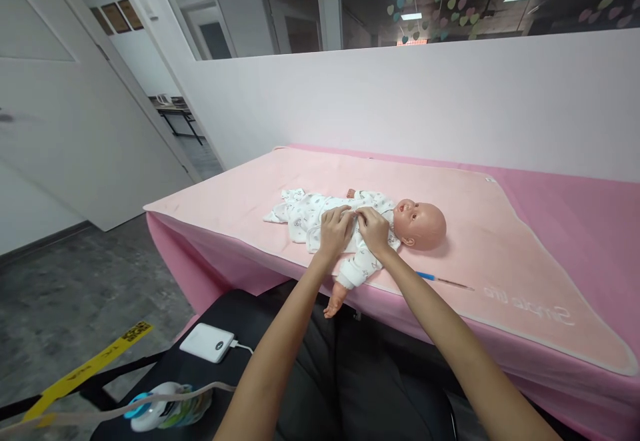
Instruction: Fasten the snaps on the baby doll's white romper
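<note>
A bald baby doll [421, 225] lies on its back on a pale pink mat [450, 187], its head toward the right. It wears a white printed baby outfit [313, 211], whose loose lower end spreads to the left. My left hand [336, 230] is closed at the chest of the outfit, fingers bent onto the fabric. Close beside it, my right hand [373, 229] pinches the cloth nearer the doll's neck. The fingertips of both hands almost meet, and they hide the exact spot they grip. One doll arm [337, 299] hangs over the table's front edge.
A blue-handled thin tool [426, 275] lies near the front edge, right of the doll. A pink tablecloth [580, 214] drapes the table against a white wall [400, 101]. At lower left, a white power bank [207, 342] and a bottle [173, 406] rest on a black surface.
</note>
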`<state>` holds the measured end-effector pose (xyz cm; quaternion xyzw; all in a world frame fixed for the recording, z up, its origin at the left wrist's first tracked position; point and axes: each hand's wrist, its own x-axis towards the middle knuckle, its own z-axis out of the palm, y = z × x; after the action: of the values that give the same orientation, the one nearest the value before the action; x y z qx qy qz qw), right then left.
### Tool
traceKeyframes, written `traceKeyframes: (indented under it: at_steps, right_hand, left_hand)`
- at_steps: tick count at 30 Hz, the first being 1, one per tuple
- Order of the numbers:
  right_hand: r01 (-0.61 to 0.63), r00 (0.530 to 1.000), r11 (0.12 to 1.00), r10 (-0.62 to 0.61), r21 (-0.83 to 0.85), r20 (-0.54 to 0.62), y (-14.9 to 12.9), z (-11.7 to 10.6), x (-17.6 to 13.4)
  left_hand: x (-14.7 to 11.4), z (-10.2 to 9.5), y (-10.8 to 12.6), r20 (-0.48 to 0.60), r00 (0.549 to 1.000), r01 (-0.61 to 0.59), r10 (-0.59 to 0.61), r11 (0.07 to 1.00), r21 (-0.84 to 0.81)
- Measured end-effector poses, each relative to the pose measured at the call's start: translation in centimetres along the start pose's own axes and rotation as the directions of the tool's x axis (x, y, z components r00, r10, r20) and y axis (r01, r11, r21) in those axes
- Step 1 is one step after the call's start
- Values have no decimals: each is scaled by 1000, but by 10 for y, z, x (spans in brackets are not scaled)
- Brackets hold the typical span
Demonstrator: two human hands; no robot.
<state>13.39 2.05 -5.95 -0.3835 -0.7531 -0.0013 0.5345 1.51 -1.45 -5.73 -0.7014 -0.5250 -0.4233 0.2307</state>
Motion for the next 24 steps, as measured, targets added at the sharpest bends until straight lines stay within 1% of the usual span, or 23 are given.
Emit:
traceKeyframes:
  at_steps: [2, 9, 13, 15, 16, 18, 19, 21, 22, 23, 24]
  right_hand:
    - [-5, 1000, 1000, 5, -13, 3, 0, 0, 0]
    - [4, 1000, 999, -4, -48, -1, 2, 2, 0]
    - [18, 1000, 999, -18, -50, -3, 2, -1, -1]
    - [39, 999, 997, -40, -71, -6, 0, -4, -2]
    - [68, 997, 993, -70, -98, -13, -1, -5, -2]
    - [191, 980, 965, -197, -182, -13, -6, -6, -3]
    - [279, 958, 934, -285, -224, 6, -9, -6, -2]
    - [461, 886, 849, -456, -259, 82, -15, -2, 2]
    - [525, 851, 814, -510, -250, 126, -19, 0, 4]
    - [558, 830, 796, -534, -233, 161, -22, 4, 7]
    - [564, 825, 796, -533, -218, 189, -24, 7, 10]
  left_hand:
    - [1, 0, 0, 27, 1000, 1, -2, 1000, 3]
    - [2, 0, 1, 42, 995, 93, -92, 995, -27]
    - [2, -1, 1, 1, 989, 148, -148, 988, -41]
    - [0, -3, 0, -33, 978, 206, -207, 978, -41]
    - [-1, -5, -2, -51, 966, 252, -254, 967, -44]
    - [-5, -8, -6, -82, 921, 376, -381, 924, -68]
    - [-6, -9, -9, -94, 887, 444, -452, 891, -90]
    - [-9, -10, -16, -99, 825, 540, -556, 829, -149]
    - [-10, -10, -19, -96, 812, 556, -576, 812, -178]
    - [-11, -10, -21, -94, 810, 554, -579, 808, -202]
    - [-12, -9, -22, -92, 817, 542, -570, 812, -217]
